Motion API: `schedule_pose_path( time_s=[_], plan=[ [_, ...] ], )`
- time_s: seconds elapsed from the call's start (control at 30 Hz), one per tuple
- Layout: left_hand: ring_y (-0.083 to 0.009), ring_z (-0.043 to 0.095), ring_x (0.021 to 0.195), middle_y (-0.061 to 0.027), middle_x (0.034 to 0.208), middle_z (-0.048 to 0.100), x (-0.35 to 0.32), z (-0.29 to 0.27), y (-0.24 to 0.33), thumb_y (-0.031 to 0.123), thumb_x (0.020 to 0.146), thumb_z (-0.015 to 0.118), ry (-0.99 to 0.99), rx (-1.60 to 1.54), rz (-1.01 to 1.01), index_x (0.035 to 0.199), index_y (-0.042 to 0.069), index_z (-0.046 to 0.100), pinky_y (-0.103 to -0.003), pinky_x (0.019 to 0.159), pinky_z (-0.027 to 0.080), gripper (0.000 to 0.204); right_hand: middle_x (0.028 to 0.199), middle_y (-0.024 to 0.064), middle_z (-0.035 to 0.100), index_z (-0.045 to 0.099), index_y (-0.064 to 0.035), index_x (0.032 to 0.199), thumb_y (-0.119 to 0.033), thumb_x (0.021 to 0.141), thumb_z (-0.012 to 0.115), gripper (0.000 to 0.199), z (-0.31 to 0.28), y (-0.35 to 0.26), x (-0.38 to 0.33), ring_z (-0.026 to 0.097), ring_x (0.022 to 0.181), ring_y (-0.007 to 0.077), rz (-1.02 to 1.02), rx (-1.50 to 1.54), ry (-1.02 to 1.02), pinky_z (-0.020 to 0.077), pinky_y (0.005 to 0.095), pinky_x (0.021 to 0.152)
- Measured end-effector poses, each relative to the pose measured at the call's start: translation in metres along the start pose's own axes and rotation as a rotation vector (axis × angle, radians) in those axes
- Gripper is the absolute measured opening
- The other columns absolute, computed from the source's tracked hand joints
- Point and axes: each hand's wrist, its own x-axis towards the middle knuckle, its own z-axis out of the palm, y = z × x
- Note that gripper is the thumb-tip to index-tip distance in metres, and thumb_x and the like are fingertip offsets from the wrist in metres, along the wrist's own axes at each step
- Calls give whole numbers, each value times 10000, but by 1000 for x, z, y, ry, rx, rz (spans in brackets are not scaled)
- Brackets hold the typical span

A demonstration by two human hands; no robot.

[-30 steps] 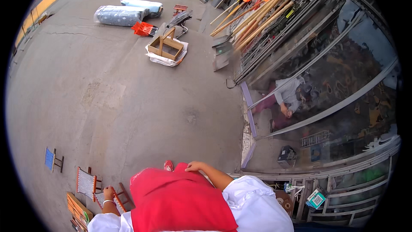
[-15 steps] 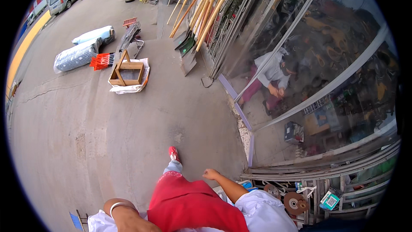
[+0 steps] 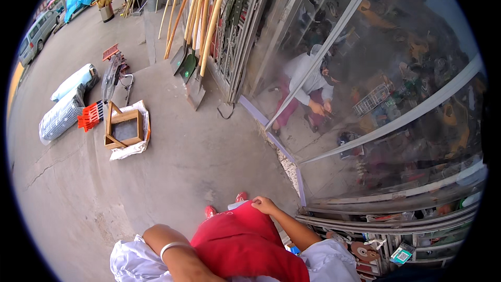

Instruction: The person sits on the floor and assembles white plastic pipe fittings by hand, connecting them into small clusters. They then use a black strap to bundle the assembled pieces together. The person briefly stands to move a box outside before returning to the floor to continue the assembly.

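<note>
Red apron [image 3: 245,240] lies between the hands, long axis running forward from the body. Right hand [image 3: 265,205] is nearer its far edge, fingers curled at the cloth, grip unclear. Left hand [image 3: 195,265] angles over its near left side, fingers out of view, can't tell if grasping.
</note>
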Motion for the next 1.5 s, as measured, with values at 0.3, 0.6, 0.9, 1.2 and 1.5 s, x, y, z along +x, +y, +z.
schedule_pose_path(
  time_s=[0.3,0.6,0.9,1.2,1.5],
  plan=[
    [-136,397,471,23,545,429,-129,-94,-179,602,923,437,-257,-610,-1050,539,163,409,-301,638,410,584,979,142,666,615,-84,1069,-399,805,653,412,-116,0,102,638,926,307,-112,-259,-328,500,403,815],
    [-228,585,899,-180,1173,567,-289,-165,-257,650,912,388,93,-477,-1752,1084,71,614,-394,787,472,645,944,136,673,614,-50,1072,-324,799,681,392,-264,-46,321,655,865,264,-108,-274,-278,510,379,790],
    [-164,558,844,-112,1105,602,-521,-230,-59,515,994,332,940,585,-2497,1128,24,547,-322,806,467,552,895,92,676,520,-39,1237,-230,874,642,428,-356,-114,590,647,800,142,64,-110,-221,509,294,705],
    [-137,581,820,-95,1048,628,-656,-283,-108,376,1021,366,1163,709,-2422,1124,9,548,-293,783,484,423,1259,182,559,419,-57,1351,-279,1002,411,414,-438,-157,771,549,1163,289,289,708,-23,473,418,941],
    [-135,588,793,-95,1027,645,-720,-271,-31,343,1013,405,1531,956,-2476,1110,7,555,-274,757,488,381,1452,43,396,411,-117,1382,-376,979,367,481,-396,-97,913,346,1350,260,392,1028,-159,290,484,1094]
  ],
)
